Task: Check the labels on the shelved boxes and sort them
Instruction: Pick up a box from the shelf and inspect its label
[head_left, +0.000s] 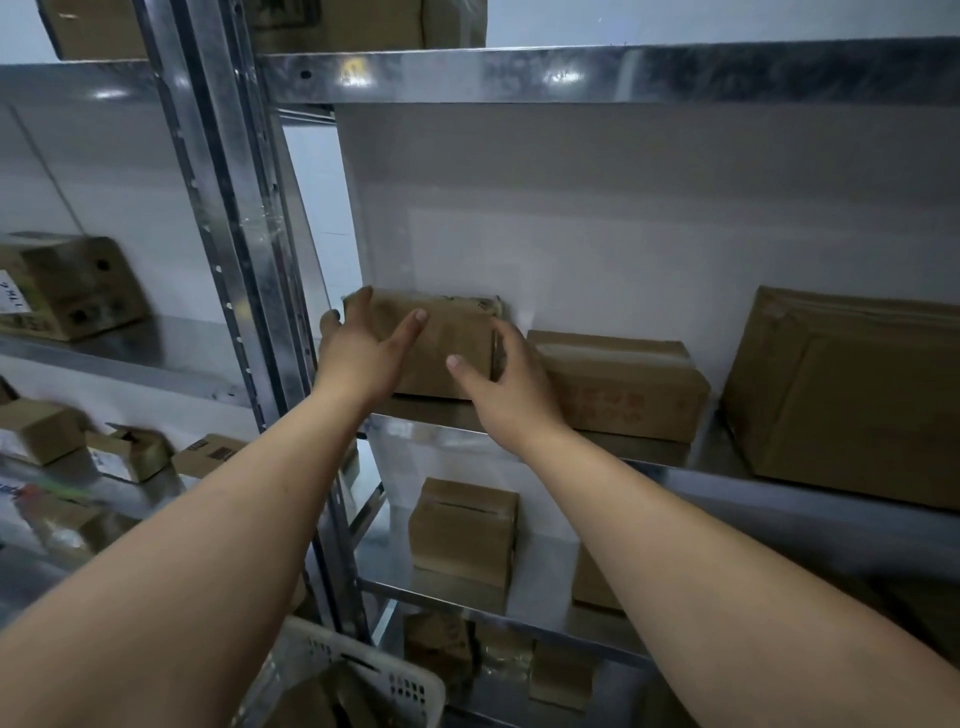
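so both hands are clamped on the small cardboard box (447, 338) at the metal shelf's (727, 480) left end, left hand (363, 345) on its 9 o'clock end, right hand (501, 387) at 3, long axis 9-to-3, about equally near.

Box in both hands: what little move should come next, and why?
Probably pull the box forward and tip it to look for a label. The left hand and right hand already grip its two sides, and the faces in view show only plain cardboard.
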